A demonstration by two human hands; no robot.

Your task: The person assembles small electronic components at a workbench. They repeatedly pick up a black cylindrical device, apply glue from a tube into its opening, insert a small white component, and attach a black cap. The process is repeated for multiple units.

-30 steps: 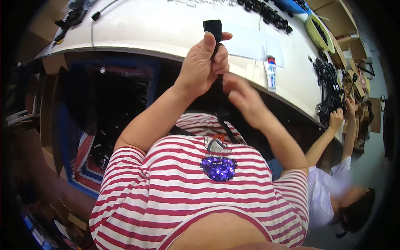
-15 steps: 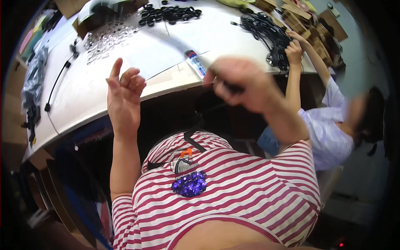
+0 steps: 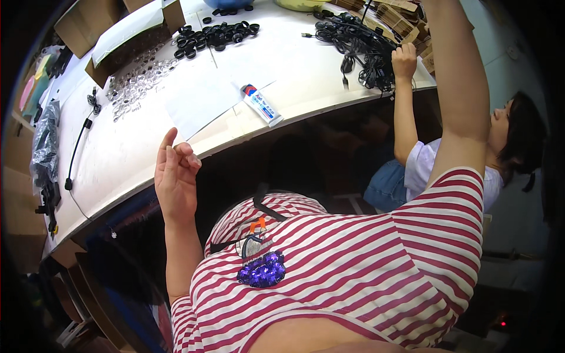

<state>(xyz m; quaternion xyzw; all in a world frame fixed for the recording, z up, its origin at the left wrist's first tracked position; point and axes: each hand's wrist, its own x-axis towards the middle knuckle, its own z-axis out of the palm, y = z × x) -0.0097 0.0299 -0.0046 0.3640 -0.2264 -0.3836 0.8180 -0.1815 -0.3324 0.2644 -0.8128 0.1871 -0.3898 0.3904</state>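
My left hand (image 3: 176,179) is raised by the front edge of the white table (image 3: 223,130). Its index finger points up and the other fingers curl loosely; I see nothing held in it. Nearest to it lies a white sheet of paper (image 3: 197,109). My right forearm (image 3: 459,82) reaches far forward on the right, past the upper edge of the view, so the right hand is hidden from sight. A white and blue tube (image 3: 262,107) with a red and blue end rests at the table's front edge.
Clear rings (image 3: 138,82) lie scattered beside an open cardboard box (image 3: 135,38). Black round caps (image 3: 215,38) are heaped behind. Bundled black cables (image 3: 359,50) cover the right side, where another person's hand (image 3: 404,62) touches them. Cardboard pieces (image 3: 397,17) are stacked beyond; plastic-wrapped items (image 3: 46,147) sit at left.
My right hand, closed around something dark before, has swung forward and out of view. My left hand stays raised and sits lower in the picture. The view has shifted slightly.
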